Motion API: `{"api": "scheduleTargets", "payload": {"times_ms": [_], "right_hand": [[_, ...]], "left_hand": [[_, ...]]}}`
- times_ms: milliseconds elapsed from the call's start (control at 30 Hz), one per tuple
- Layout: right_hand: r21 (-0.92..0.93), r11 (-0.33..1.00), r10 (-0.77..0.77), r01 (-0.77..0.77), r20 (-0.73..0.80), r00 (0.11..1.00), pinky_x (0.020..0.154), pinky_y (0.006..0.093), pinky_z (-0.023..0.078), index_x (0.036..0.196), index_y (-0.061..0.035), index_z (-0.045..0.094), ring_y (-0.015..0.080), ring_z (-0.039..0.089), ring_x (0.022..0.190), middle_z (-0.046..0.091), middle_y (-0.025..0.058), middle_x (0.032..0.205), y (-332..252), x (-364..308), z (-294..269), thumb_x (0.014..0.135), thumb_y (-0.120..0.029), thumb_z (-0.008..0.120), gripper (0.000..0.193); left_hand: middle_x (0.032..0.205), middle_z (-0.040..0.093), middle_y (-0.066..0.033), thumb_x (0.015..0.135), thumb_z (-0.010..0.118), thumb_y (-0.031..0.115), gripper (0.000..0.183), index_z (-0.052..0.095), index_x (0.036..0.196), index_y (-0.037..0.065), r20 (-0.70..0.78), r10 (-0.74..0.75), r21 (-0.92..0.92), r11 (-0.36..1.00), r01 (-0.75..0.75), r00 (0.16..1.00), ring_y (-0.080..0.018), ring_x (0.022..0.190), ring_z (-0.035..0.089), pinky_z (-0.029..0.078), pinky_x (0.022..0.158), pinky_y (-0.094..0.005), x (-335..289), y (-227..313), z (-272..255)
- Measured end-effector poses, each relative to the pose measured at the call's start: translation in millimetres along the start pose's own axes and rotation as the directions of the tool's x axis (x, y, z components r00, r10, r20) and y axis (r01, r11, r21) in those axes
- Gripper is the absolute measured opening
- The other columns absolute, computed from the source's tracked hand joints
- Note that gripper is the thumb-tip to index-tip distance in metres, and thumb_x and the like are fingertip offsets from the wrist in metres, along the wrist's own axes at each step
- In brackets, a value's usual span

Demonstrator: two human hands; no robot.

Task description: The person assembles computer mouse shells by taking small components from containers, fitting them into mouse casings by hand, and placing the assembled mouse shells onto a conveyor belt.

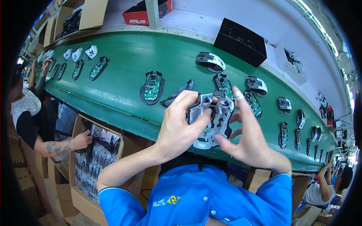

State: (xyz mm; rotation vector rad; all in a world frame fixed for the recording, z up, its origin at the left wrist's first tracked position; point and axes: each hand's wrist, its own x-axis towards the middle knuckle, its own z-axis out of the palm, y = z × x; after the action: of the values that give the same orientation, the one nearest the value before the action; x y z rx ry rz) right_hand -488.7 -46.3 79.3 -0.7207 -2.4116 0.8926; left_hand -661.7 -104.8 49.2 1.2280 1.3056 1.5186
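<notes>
Head view: a white mouse shell (211, 120), underside up, is held above the near edge of the green conveyor belt (124, 67). It is pinched by the left hand (179, 128), fingers closed over its left rim, and steadied by the right hand (247, 141), half open with a taped forefinger raised, so the ribbed interior is exposed. Beyond, a mouse base with green circuit board (152, 87) lies flat on the belt; farther off, an assembled mouse (210, 61) rests.
</notes>
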Motion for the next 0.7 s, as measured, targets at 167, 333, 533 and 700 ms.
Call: {"api": "scheduleTargets", "payload": {"times_ms": [167,333,533,700], "right_hand": [[0.051,0.998,-0.016,0.024,-0.151,0.988,0.065,0.0338,0.049,0.14,0.0056,0.018,0.0261,0.057,0.077,0.05,0.0204,0.119,12,-5,29,0.07,-0.002,0.064,0.084],[0.041,0.997,-0.046,0.064,-0.339,0.94,0.076,0.0304,0.051,0.135,0.0044,0.031,0.0239,0.061,0.087,0.052,0.0186,0.122,18,-6,41,0.07,0.001,0.066,0.073],[0.281,0.96,0.11,-0.003,-0.366,0.924,0.078,0.0253,0.049,0.122,0.0006,0.041,0.0113,0.057,0.091,0.056,0.0065,0.102,17,-14,34,0.071,0.0,0.069,0.058],[0.35,0.937,0.155,-0.018,-0.37,0.916,0.074,0.0231,0.048,0.119,0.0004,0.041,0.0095,0.057,0.087,0.056,0.0052,0.097,12,-11,32,0.071,0.001,0.068,0.055]], "left_hand": [[0.095,0.052,-0.0116,0.079,0.06,0.004,0.021,0.06,0.099,-0.003,-0.004,0.185,0.181,0.967,-0.182,0.983,-0.0199,0.078,0.056,0.046,0.066,-0.0296,-2,-3,1],[0.093,0.052,-0.0137,0.078,0.06,0.002,0.023,0.057,0.1,-0.005,0.019,0.264,0.209,0.942,-0.262,0.964,-0.0218,0.077,0.055,0.046,0.065,-0.0302,-5,-1,3],[0.103,0.055,-0.0186,0.076,0.062,0.006,0.043,0.051,0.115,-0.007,0.115,0.206,0.173,0.959,-0.224,0.972,-0.0258,0.088,0.059,0.048,0.075,-0.0344,-15,8,5],[0.094,0.059,-0.0193,0.074,0.063,0.005,0.053,0.046,0.122,-0.006,0.096,0.278,0.235,0.927,-0.293,0.956,-0.0281,0.075,0.062,0.051,0.064,-0.033,-21,-5,6]]}}
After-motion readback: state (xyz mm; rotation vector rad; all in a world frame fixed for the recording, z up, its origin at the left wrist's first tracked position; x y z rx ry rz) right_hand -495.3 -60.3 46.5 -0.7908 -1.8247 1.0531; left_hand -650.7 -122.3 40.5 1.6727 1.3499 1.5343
